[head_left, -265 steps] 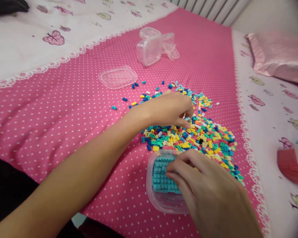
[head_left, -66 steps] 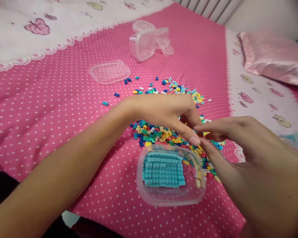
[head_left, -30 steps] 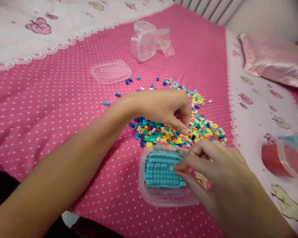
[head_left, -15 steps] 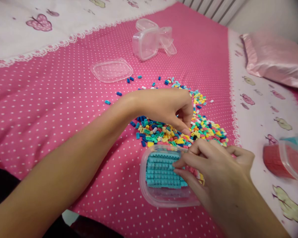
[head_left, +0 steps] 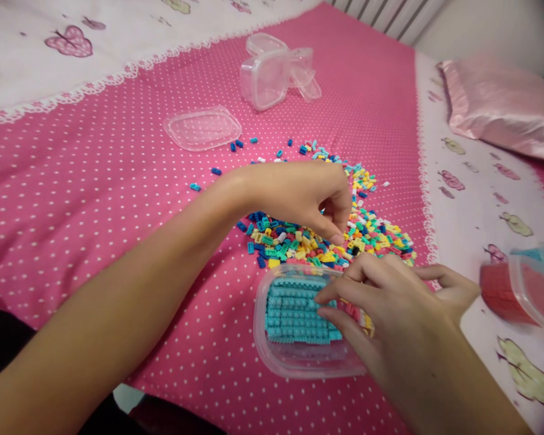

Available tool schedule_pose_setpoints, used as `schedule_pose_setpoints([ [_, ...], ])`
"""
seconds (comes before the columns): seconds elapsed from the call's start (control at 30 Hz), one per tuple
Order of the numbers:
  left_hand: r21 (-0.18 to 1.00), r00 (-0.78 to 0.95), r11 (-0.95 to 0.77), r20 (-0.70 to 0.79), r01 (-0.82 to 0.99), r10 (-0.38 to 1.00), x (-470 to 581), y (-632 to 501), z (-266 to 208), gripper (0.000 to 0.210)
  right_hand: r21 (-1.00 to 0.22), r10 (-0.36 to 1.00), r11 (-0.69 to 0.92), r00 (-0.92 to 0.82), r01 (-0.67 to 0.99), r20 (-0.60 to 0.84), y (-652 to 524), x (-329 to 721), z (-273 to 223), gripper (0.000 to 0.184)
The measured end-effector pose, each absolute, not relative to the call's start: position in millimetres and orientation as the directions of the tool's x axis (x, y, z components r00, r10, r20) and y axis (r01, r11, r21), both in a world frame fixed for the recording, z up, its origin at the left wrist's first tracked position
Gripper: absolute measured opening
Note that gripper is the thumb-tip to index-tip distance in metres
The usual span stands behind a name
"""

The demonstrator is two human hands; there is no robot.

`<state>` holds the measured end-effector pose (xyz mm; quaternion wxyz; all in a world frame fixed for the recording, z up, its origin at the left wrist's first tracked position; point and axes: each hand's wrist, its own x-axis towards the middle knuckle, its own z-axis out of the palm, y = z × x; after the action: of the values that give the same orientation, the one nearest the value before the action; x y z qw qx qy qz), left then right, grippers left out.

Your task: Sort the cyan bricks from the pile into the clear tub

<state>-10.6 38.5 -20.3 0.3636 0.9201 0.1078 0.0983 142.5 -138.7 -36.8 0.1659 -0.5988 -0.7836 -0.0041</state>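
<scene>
A heap of tiny coloured bricks (head_left: 372, 232) lies on the pink dotted bedspread (head_left: 95, 193). My left hand (head_left: 303, 196) rests on the heap with thumb and fingers pinched over the bricks; whether it holds one is hidden. In front of the heap sits a clear plastic tub (head_left: 272, 356) holding neat rows of turquoise bricks (head_left: 290, 308). My right hand (head_left: 390, 326) reaches into the tub, its fingertips pressing on the right end of the turquoise rows. A few loose coloured bricks lie under its fingers.
A clear lid (head_left: 202, 127) lies beyond the heap, with empty clear tubs (head_left: 274, 75) farther back. A tub of red bricks (head_left: 521, 290) stands at the right edge. A pink satin pillow (head_left: 503, 106) lies at the back right.
My right hand came down from meeting the left hand above the heap into the tub, and now presses on the turquoise rows. My left hand has barely moved on the heap.
</scene>
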Motion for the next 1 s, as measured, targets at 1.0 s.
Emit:
schedule_pose_setpoints([
  [1.0,0.701,0.963,-0.701,0.08,0.13,0.258,-10.4,39.1,-21.8,0.016,-0.048,0.925,0.314,-0.294,0.948,0.24,-135.3,144.4,-35.9,0.012],
])
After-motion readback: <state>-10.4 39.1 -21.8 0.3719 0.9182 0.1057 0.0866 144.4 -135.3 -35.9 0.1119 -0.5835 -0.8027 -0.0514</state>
